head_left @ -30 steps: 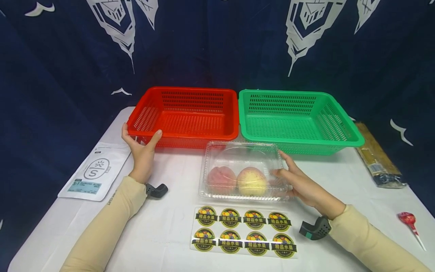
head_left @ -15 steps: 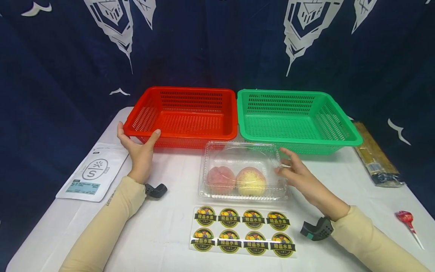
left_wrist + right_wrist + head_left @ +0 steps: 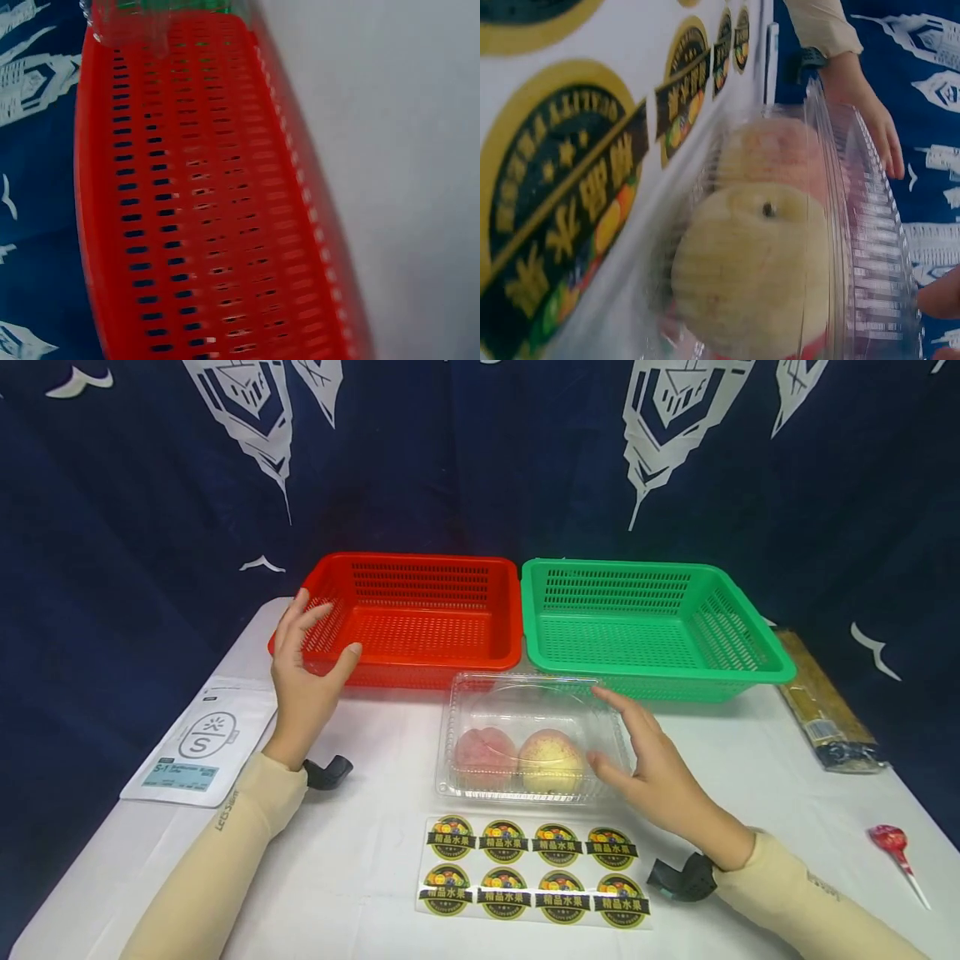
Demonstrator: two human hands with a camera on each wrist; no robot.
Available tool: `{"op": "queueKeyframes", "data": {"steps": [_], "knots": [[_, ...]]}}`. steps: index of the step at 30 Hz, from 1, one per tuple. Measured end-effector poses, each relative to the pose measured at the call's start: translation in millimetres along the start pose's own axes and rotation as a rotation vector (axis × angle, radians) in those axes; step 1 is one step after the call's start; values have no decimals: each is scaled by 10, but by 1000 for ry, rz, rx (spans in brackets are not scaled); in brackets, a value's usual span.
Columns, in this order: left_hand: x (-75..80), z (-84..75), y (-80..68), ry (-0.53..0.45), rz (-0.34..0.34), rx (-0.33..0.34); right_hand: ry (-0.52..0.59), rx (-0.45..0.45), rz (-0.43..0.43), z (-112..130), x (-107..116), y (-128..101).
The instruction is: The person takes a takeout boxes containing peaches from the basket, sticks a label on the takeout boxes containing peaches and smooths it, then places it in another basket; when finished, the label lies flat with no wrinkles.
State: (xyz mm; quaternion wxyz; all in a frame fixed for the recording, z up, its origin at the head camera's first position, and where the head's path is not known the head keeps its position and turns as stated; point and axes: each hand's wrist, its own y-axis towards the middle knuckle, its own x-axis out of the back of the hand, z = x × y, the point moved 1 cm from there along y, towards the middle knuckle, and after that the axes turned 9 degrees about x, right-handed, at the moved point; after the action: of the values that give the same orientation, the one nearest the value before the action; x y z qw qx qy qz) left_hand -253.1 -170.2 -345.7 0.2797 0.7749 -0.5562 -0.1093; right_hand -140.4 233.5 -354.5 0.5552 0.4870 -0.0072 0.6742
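In the head view my left hand (image 3: 303,693) is raised over the near left corner of the red basket (image 3: 397,675), fingers spread and holding nothing. My right hand (image 3: 667,777) reaches over the right end of a clear plastic fruit box (image 3: 532,702), its thumb and fingers apart. Whether they touch the lid cannot be told. Inside the box sit two peaches, one pink (image 3: 485,756) and one yellowish (image 3: 551,760). The right wrist view shows the yellowish peach (image 3: 750,262) close up through the plastic, with a fingertip (image 3: 941,296) at the right edge.
A green basket (image 3: 660,678) stands right of the red one. A sheet of round fruit stickers (image 3: 532,872) lies in front of the box. On the left is a white pouch (image 3: 202,743); on the right, a brown packet (image 3: 825,710) and a red lollipop (image 3: 892,839).
My left hand has let go of the red basket's near left corner and risen above it. My right hand has moved left from the box's right side to over its right end.
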Motion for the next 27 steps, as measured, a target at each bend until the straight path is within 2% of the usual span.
{"op": "queueKeyframes", "data": {"steps": [3,7,11,17,21,25,27], "knots": [[-24,-130,-46,21,123,-44,-41,124,4,46,-52,-7],[-81,-286,-132,8,331,-37,2,263,-2,99,-100,10],[-141,-406,-231,6,559,-7,127,343,19,160,-145,36],[-182,-546,-387,-9,850,50,388,368,70,253,-237,68],[-195,-582,-446,-35,975,79,496,357,100,293,-285,68],[-197,-547,-438,-101,1050,102,502,355,153,333,-335,44],[-183,-515,-432,-131,1114,115,496,368,181,347,-366,28]]}}
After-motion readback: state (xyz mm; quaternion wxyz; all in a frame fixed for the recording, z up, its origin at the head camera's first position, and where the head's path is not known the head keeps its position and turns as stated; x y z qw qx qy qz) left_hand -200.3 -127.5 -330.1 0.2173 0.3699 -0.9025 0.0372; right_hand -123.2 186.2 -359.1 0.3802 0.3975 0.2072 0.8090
